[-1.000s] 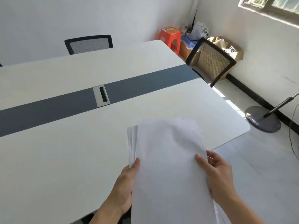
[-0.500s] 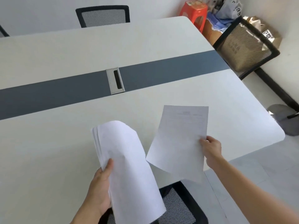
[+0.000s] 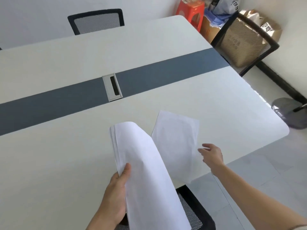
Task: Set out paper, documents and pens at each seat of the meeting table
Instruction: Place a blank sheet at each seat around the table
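Sheet (image 3: pixel 176 146) now lies on table (image 3: pixel 66 155), freed by relaxed right hand (image 3: pixel 212 156); left hand (image 3: pixel 114 201) grips remaining stack (image 3: pixel 144 163); this seat begun.

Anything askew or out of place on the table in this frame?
Yes: the single sheet by the right hand lies rotated against the table edge, its near corner seemingly overhanging. The left hand grips the curled stack.

Light: bright, even daylight is glaring along the table's (image 3: pixel 259 97) right edge.
Blur: the right hand's (image 3: pixel 211 155) fingers are smearing slightly.
Edges: straight lines are bowing.
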Action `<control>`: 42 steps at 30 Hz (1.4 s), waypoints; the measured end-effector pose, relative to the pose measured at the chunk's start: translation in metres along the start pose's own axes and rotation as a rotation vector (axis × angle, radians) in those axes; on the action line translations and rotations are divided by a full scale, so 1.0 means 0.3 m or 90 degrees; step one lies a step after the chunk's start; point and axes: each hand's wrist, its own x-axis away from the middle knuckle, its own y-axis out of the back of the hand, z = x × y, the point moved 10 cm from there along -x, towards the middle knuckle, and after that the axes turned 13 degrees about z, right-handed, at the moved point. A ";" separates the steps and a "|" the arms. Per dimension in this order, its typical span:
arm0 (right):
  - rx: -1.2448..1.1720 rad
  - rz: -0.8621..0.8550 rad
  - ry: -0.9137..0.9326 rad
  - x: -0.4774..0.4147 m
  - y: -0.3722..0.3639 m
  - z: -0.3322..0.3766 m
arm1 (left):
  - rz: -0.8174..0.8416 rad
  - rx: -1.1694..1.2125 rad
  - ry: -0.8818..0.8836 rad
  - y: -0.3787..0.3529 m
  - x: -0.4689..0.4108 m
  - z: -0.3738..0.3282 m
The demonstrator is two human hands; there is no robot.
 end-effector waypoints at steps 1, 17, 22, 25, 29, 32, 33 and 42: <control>-0.028 0.015 0.022 0.050 0.007 0.011 | 0.036 -0.011 0.010 -0.059 -0.001 0.006; -0.570 0.027 0.094 0.713 0.547 -0.452 | 0.377 -0.300 0.132 -0.924 0.179 0.463; -0.674 -0.072 0.148 0.892 0.885 -0.726 | 0.405 -0.365 0.160 -1.167 0.290 0.754; -0.688 -0.117 0.159 0.976 1.065 -0.900 | 0.418 -0.398 0.194 -1.292 0.343 0.952; -0.717 -0.157 0.167 1.025 1.248 -1.073 | 0.420 -0.423 0.237 -1.435 0.379 1.151; -0.722 -0.153 0.175 1.006 1.348 -1.121 | 0.401 -0.426 0.251 -1.525 0.354 1.227; -0.723 -0.151 0.175 0.990 1.380 -1.127 | 0.404 -0.427 0.253 -1.561 0.336 1.245; -0.695 -0.232 0.158 0.757 1.872 -1.101 | 0.475 -0.483 0.276 -2.085 0.040 1.399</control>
